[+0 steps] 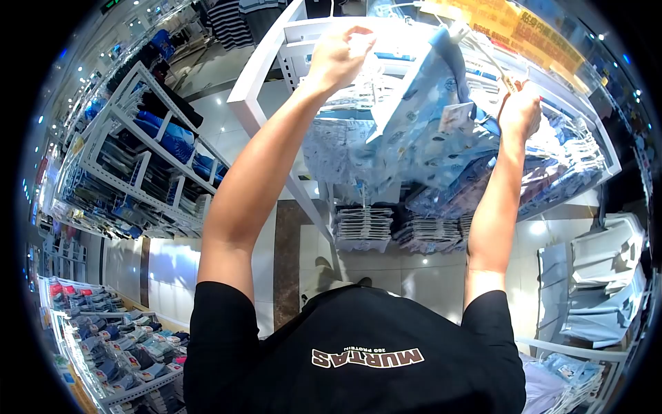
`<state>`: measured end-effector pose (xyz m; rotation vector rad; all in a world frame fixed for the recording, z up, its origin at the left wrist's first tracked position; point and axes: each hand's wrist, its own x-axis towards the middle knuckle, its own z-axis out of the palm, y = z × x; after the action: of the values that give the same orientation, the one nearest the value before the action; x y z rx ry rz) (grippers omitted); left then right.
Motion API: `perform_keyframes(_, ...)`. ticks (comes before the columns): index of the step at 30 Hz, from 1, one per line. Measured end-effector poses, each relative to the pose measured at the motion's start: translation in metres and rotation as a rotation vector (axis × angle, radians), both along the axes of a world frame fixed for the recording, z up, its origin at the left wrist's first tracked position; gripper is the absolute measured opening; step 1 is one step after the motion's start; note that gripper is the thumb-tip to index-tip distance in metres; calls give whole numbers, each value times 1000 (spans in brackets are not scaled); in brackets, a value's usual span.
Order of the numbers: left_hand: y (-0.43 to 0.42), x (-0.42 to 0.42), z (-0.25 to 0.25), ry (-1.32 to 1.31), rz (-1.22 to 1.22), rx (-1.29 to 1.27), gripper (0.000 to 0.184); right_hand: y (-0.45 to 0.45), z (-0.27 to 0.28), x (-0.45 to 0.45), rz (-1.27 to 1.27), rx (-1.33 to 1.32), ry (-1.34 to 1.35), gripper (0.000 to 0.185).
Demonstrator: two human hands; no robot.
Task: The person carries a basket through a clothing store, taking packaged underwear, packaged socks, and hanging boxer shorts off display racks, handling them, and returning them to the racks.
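Observation:
My right hand [518, 110] is closed around one end of a pale clothes hanger [488, 54] at the upper right. From that hanger a light blue patterned garment [420, 114] hangs at a slant, with a white tag [455, 117] on it. My left hand [341, 58] is raised beside the top of the white display rack [248, 90], fingers curled together. Strong glare whitens its fingertips, so what they hold, if anything, is not clear. Below and between both hands hang several more pale blue garments [338, 148] on hangers.
Folded goods on hangers [364, 224] fill a lower level of the rack. Another clothes rack [145, 138] stands at the left, with a bin of small packaged items [131, 348] nearer. Pale clothes [600, 276] hang at the right. A yellow sign [517, 27] tops the rack.

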<state>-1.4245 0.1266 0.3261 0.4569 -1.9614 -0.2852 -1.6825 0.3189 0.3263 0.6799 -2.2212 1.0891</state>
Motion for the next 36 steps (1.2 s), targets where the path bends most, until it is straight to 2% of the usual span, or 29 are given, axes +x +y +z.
perform_keyframes(2, -6, 3, -4, 9, -49, 240, 26, 3, 9, 3, -36, 79, -30, 22)
perform_keyframes(6, -24, 2, -16, -33, 56, 364, 27, -13, 16, 12, 58, 103, -12, 24)
perform_keyframes(12, -36, 1, -40, -213, 175, 347, 30, -75, -5, 21, 200, 164, 99, 28)
perform_keyframes(15, -36, 1, -44, -288, 188, 324, 32, -102, -10, 41, 227, 239, 56, 27)
perform_keyframes(17, -30, 3, -46, -272, 198, 416, 31, -115, -20, 56, 269, 212, 107, 26)
perform_keyframes(19, -30, 5, -51, -262, 195, 357, 29, -123, -27, 66, 381, 148, 102, 22)
perform_keyframes(20, -30, 5, -53, -292, 211, 328, 29, -126, -30, 70, 367, 164, 102, 20)
perform_keyframes(21, -28, 6, -51, -324, 227, 295, 29, -130, -30, 70, 371, 255, 20, 27)
perform_keyframes(22, -28, 7, -55, -331, 250, 255, 28, -131, -32, 71, 410, 246, -2, 27)
perform_keyframes(25, -25, 4, -61, -406, 417, 363, 31, -132, -40, 71, 469, 309, -21, 30)
perform_keyframes(29, -11, 16, -30, -752, 315, 411, 46, -131, -48, 71, 495, 363, -71, 32)
perform_keyframes(30, -16, 16, -32, -792, 347, 333, 45, -131, -50, 69, 505, 347, -23, 31)
perform_keyframes(32, -29, 10, -48, -871, 404, 181, 43, -121, -47, 71, 522, 149, -27, 26)
perform_keyframes(33, -31, 7, -57, -739, 439, 87, 34, -114, -43, 71, 529, 52, -28, 23)
perform_keyframes(35, -11, 15, -37, -654, 359, 90, 25, -91, -25, 75, 638, -133, -147, 25)
perform_keyframes(36, -5, 19, -29, -613, 341, 66, 24, -78, -18, 76, 707, -215, -195, 20)
